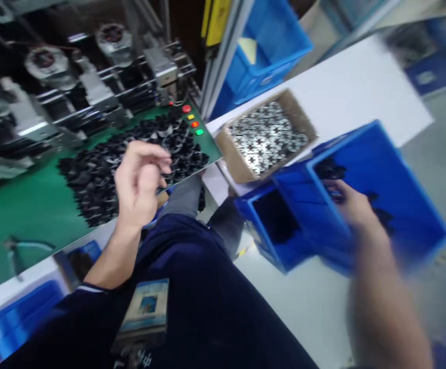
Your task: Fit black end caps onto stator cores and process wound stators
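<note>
My left hand hovers over a heap of small black parts on a green work surface; its fingers are loosely curled and apart, with nothing visible in them. My right hand reaches into a tilted blue bin that holds a few black parts. It is smeared by motion and its fingers are hidden among the parts.
A cardboard box of shiny metal discs sits on a white table. A second blue bin stands beside my knee, another behind. Machine fixtures line the back. A badge hangs on my dark clothing.
</note>
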The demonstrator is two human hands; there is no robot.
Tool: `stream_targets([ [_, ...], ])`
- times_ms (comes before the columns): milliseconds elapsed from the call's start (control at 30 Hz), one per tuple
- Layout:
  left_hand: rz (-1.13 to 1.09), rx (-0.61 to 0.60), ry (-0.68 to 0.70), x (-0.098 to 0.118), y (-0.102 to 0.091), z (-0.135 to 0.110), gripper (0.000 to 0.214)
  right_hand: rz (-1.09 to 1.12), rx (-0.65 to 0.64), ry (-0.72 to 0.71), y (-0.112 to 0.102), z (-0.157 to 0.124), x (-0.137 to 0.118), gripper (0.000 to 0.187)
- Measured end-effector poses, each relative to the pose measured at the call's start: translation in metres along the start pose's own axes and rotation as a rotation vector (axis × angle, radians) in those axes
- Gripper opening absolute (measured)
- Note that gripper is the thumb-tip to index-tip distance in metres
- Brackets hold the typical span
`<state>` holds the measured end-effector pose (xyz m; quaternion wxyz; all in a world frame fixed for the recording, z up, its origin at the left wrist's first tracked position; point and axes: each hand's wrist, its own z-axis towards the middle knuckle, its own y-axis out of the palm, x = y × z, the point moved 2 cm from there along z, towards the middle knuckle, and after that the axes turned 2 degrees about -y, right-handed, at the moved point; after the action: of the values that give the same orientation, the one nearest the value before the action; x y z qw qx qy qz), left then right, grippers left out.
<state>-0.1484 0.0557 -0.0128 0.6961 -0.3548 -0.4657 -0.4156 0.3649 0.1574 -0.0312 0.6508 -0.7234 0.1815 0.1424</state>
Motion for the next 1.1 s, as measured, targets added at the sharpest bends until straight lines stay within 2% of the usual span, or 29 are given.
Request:
stream_targets([
  [33,0.000,-0.137,0.007,0.001,0.034,0.013,0.031,-0.013,0.012,0.035,-0.006,0.003,0.017,0.009],
  [100,0.063,-0.378,0.048,0.000,0.107,0.045,0.022,-0.011,0.035,0.075,-0.008,0.008,0.041,0.021],
  [167,0.200,-0.623,0.106,-0.007,0.185,0.076,0.022,0.016,0.037,0.069,-0.003,0.011,0.055,0.034],
  [267,0.505,-1.004,0.198,-0.030,0.303,0.107,0.047,0.068,0.009,0.020,0.002,0.009,0.059,0.044],
  [333,0.640,-1.162,0.203,-0.047,0.371,0.115,0.068,0.089,-0.010,-0.003,0.002,0.006,0.059,0.041],
  [400,0.696,-1.236,0.180,-0.062,0.424,0.115,0.083,0.098,-0.023,-0.009,0.001,0.004,0.059,0.033],
  [433,0.710,-1.256,0.163,-0.068,0.445,0.113,0.086,0.101,-0.026,-0.010,0.001,0.004,0.060,0.029],
  [533,0.736,-1.293,0.093,-0.083,0.483,0.110,0.081,0.106,-0.024,-0.011,0.001,0.005,0.064,0.020],
  [600,0.707,-1.291,0.045,-0.090,0.493,0.112,0.073,0.111,-0.017,-0.020,0.002,0.006,0.066,0.016],
  [667,0.649,-1.271,-0.019,-0.094,0.495,0.116,0.068,0.116,0.007,-0.037,0.001,0.008,0.067,0.012],
  [733,0.568,-1.232,-0.109,-0.095,0.487,0.121,0.070,0.122,0.059,-0.057,-0.001,0.009,0.065,0.009],
  [800,0.457,-1.170,-0.218,-0.091,0.467,0.124,0.073,0.131,0.147,-0.074,-0.007,0.010,0.063,0.011],
  [900,0.250,-1.039,-0.357,-0.078,0.416,0.119,0.063,0.149,0.313,-0.085,-0.022,0.007,0.059,0.014],
  [933,0.186,-0.995,-0.386,-0.072,0.394,0.115,0.060,0.157,0.381,-0.079,-0.028,0.004,0.056,0.014],
  [1000,0.077,-0.916,-0.422,-0.059,0.344,0.100,0.068,0.172,0.498,-0.083,-0.038,-0.006,0.047,0.015],
  [1033,0.003,-0.869,-0.448,-0.051,0.318,0.089,0.074,0.183,0.525,-0.111,-0.041,-0.013,0.039,0.017],
  [1100,-0.189,-0.753,-0.522,-0.034,0.267,0.062,0.076,0.206,0.498,-0.213,-0.040,-0.029,0.016,0.025],
])
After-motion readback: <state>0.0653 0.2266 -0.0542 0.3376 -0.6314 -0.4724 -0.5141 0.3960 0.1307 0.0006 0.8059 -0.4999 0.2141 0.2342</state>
